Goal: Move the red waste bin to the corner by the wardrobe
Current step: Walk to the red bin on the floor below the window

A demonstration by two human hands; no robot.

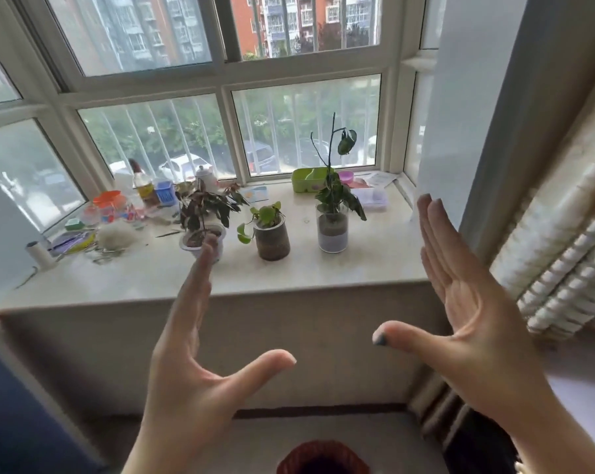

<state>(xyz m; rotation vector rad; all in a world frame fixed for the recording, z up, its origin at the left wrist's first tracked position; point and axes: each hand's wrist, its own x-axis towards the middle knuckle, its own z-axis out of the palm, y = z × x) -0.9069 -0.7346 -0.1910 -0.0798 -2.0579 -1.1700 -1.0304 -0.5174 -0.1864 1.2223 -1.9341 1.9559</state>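
Observation:
The red waste bin (pixel 323 458) shows only its round mesh rim at the bottom edge of the view, on the floor below the window sill. My left hand (pixel 190 364) is raised above it and to its left, palm facing right, fingers straight and thumb spread. My right hand (pixel 467 299) is held up to the right, palm facing left, fingers together and thumb out. Both hands are empty and well above the bin, touching nothing. No wardrobe is recognisable in this view.
A pale stone window sill (pixel 323 271) holds three potted plants (pixel 272 230), a green box (pixel 308 179) and clutter of bottles and containers (pixel 131 206) at the left. A white radiator (pixel 562 268) stands at the right. A dark blue surface (pixel 19 415) fills the lower left.

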